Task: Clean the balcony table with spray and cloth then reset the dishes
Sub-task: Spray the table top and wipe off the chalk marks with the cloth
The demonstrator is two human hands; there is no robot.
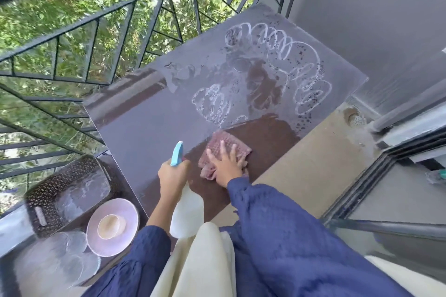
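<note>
The dark brown balcony table (pixel 149 132) carries white looping foam trails and dark specks (pixel 289 60) over its far half; a wiped wet band runs along its near right side. My right hand (pixel 225 164) lies flat, fingers spread, on a pink-mauve cloth (pixel 226 144) pressed to the table near its right edge. My left hand (pixel 172 176) grips a white spray bottle (pixel 187 212) with a blue trigger head (pixel 177 153), held over the table's near edge.
At lower left, off the table, sit a pink plate (pixel 125 236) with a beige cup on it, clear glass dishes (pixel 72 255) and a dark speckled tray (pixel 67 190). A black metal railing (pixel 120 31) borders the far side. A floor drain (pixel 356 119) and a door track lie to the right.
</note>
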